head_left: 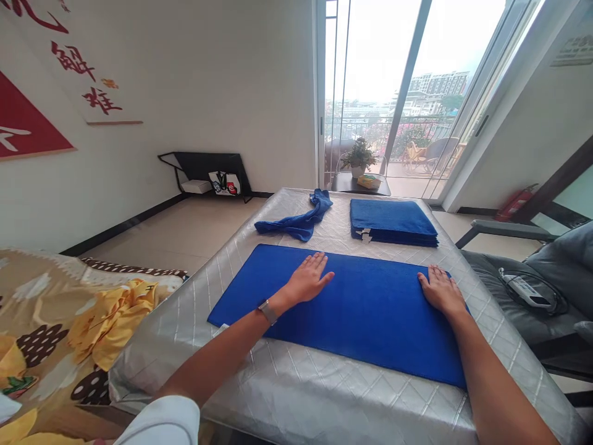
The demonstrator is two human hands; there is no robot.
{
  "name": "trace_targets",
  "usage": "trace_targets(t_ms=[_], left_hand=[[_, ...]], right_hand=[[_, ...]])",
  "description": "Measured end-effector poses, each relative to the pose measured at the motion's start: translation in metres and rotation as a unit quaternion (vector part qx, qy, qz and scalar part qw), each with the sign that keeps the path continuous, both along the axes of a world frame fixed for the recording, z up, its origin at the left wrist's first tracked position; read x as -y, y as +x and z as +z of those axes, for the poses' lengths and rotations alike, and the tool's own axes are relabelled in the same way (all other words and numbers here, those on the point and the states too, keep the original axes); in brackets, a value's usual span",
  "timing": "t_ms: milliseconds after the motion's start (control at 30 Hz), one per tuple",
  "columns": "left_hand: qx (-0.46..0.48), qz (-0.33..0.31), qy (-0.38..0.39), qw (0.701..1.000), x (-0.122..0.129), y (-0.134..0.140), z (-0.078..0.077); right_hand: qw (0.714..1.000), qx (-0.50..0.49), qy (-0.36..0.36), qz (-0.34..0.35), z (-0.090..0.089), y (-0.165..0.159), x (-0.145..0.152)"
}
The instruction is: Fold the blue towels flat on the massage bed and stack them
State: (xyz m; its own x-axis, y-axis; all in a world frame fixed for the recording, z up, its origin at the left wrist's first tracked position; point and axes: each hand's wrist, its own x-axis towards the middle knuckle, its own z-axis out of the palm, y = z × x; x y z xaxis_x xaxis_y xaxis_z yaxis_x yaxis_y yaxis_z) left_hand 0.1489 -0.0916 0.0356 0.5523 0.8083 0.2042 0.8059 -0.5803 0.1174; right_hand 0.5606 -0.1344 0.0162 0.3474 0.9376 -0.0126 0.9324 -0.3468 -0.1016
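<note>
A blue towel [361, 315] lies spread flat as a long rectangle on the silver quilted mattress [222, 389]. My left hand [309, 278] rests palm down on the towel near its far edge, left of the middle, fingers stretched out. Flat on the towel's far right corner is my right hand [442, 289], its fingers extended too. Neither hand grips anything. Beyond the towel, a crumpled blue towel [299, 219] lies to the left. To the right sits a neat stack of folded blue towels [391, 219] with white tags showing.
Patterned bedding with a yellow cloth [113, 321] lies at left. A grey chair [491, 269] holding a power strip [525, 289] stands at right. Past the mattress are a small table with a potted plant [359, 157] and sliding glass doors. A black folded frame [210, 167] leans by the wall.
</note>
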Motion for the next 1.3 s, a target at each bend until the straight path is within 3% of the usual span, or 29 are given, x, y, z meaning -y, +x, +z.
trace_targets(t_ms=[133, 233, 400, 667, 767, 1100, 1200, 1300], left_hand=[[0.010, -0.026, -0.055, 0.998, 0.017, 0.058, -0.016], [0.008, -0.004, -0.074, 0.997, 0.018, 0.064, -0.021], [-0.014, 0.052, -0.082, 0.995, 0.005, 0.018, -0.020], [-0.061, 0.250, -0.083, 0.963, -0.029, -0.127, -0.021], [-0.054, 0.297, -0.079, 0.950, -0.034, -0.162, -0.023], [-0.027, 0.301, -0.058, 0.952, -0.037, -0.165, -0.031], [-0.021, 0.302, -0.063, 0.951, -0.037, -0.165, -0.030], [-0.014, 0.303, -0.065, 0.951, -0.037, -0.165, -0.030]], right_hand=[[1.000, -0.005, 0.005, 0.001, -0.001, 0.001, 0.000], [1.000, -0.007, 0.004, -0.001, 0.000, 0.000, 0.001], [1.000, -0.011, 0.008, -0.006, 0.001, -0.003, 0.002], [1.000, -0.001, 0.008, -0.004, 0.001, -0.002, 0.001], [1.000, 0.001, 0.008, -0.005, 0.002, -0.002, 0.001], [0.997, 0.068, 0.032, -0.020, 0.006, -0.008, 0.006], [0.989, 0.120, 0.083, 0.009, 0.017, -0.036, 0.011], [0.987, 0.113, 0.082, 0.076, 0.028, -0.092, 0.013]])
